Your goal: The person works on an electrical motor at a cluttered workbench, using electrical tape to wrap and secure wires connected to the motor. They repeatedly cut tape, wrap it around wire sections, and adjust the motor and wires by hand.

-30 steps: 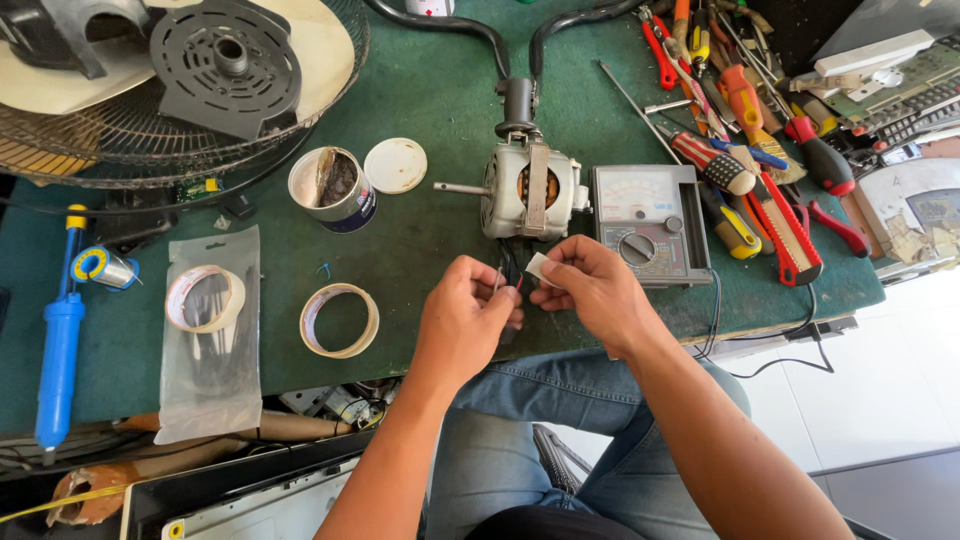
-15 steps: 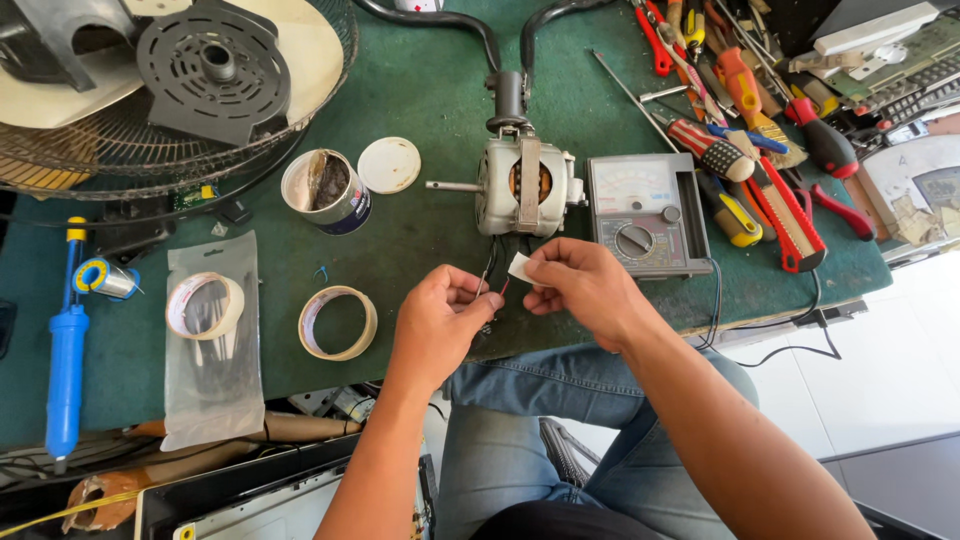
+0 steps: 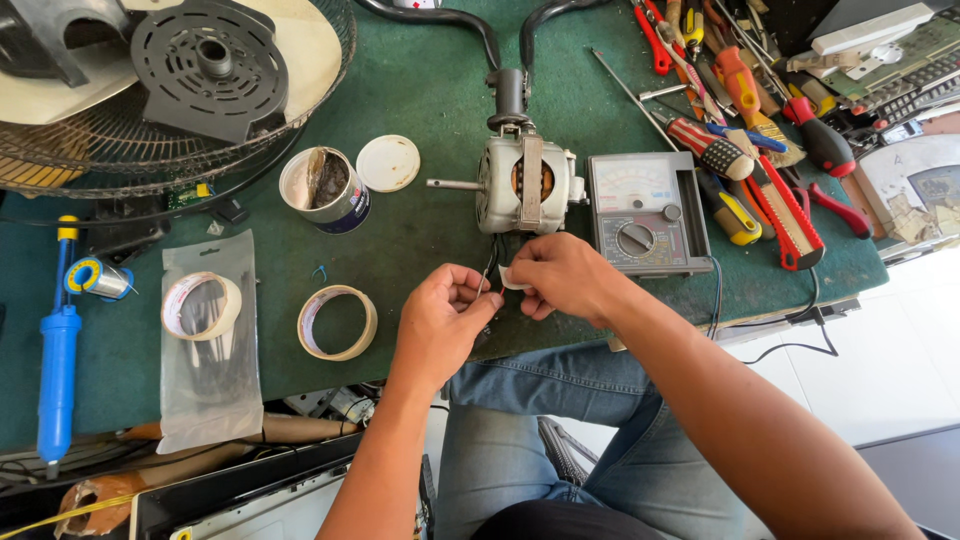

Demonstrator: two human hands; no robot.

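Observation:
A grey fan motor (image 3: 522,185) with a shaft pointing left lies on the green table (image 3: 420,230). Dark wires (image 3: 493,262) run from it toward me. My left hand (image 3: 442,320) pinches those wires just below the motor. My right hand (image 3: 562,276) holds a small white strip of tape (image 3: 513,279) against the same wires, fingertips of both hands nearly touching.
An analogue multimeter (image 3: 648,212) sits right of the motor, with screwdrivers and red pliers (image 3: 770,180) beyond it. An open tin (image 3: 325,190) and its lid (image 3: 389,163) lie left. Tape rolls (image 3: 337,322), a bag of ties (image 3: 209,340), a blue soldering tool (image 3: 58,350) and a fan guard (image 3: 150,90) fill the left side.
Both hands have shifted slightly up toward the motor, staying together on the wires. The white strip remains in my right fingers.

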